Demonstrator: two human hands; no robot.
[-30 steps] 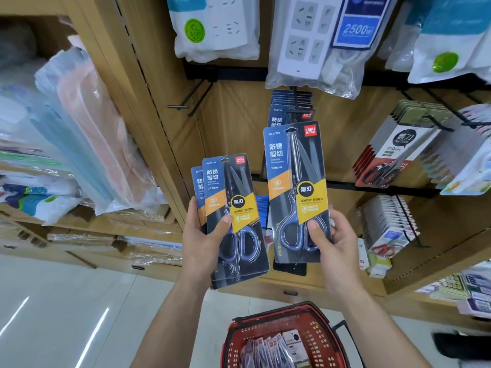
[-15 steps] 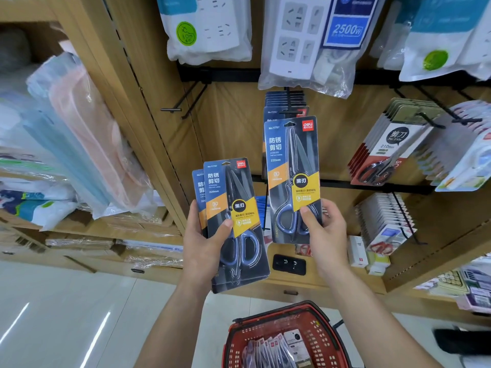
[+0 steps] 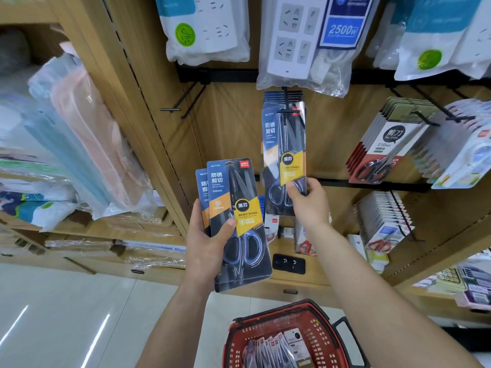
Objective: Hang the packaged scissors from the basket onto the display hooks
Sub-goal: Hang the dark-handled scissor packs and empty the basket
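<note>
My right hand (image 3: 308, 201) pinches the lower end of a blue-and-yellow packaged scissors (image 3: 284, 155). The pack's top sits at the black display hook (image 3: 285, 102), in front of several identical packs that hang there. My left hand (image 3: 206, 240) grips two more scissors packs (image 3: 233, 208) fanned one behind the other, held upright at chest height left of the hook. The red basket (image 3: 329, 341) stands on the floor below, with several packaged items inside.
An empty double-prong hook (image 3: 175, 108) juts out at the upper left of the wooden panel. Bagged power strips (image 3: 305, 41) hang just above the scissors hook. Red-handled scissors packs (image 3: 385, 144) hang to the right. Plastic-wrapped goods fill the shelves on the left.
My right hand lifted its scissors pack up and right until the top reached the hook with the hanging packs. My left hand stayed about where it was.
</note>
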